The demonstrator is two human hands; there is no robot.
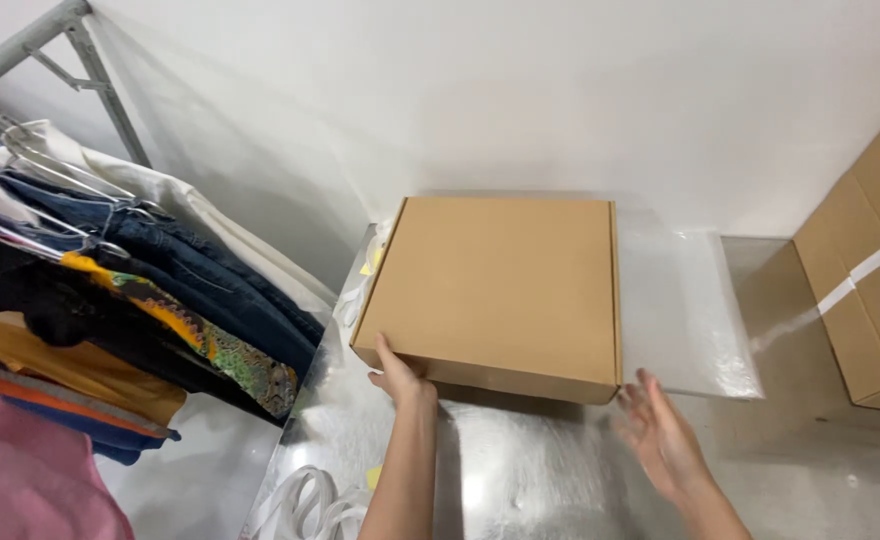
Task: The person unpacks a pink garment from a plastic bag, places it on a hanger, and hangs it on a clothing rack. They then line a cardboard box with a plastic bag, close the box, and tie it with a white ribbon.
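A flat square brown cardboard box [500, 290], closed, lies on a shiny metal table [540, 480]. My left hand [400, 378] grips the box at its front left corner, thumb on top of the lid. Just off the front right corner, my right hand [660, 435] hovers with fingers spread and nothing in it, not touching the box. A clear plastic bag [685, 315] lies flat to the right of the box, partly under it.
A rack of hanging clothes [110, 300] on wire hangers fills the left side. A large taped cardboard carton [875, 270] stands at the right edge. White straps [305, 500] lie at the table's front left. A white wall runs behind.
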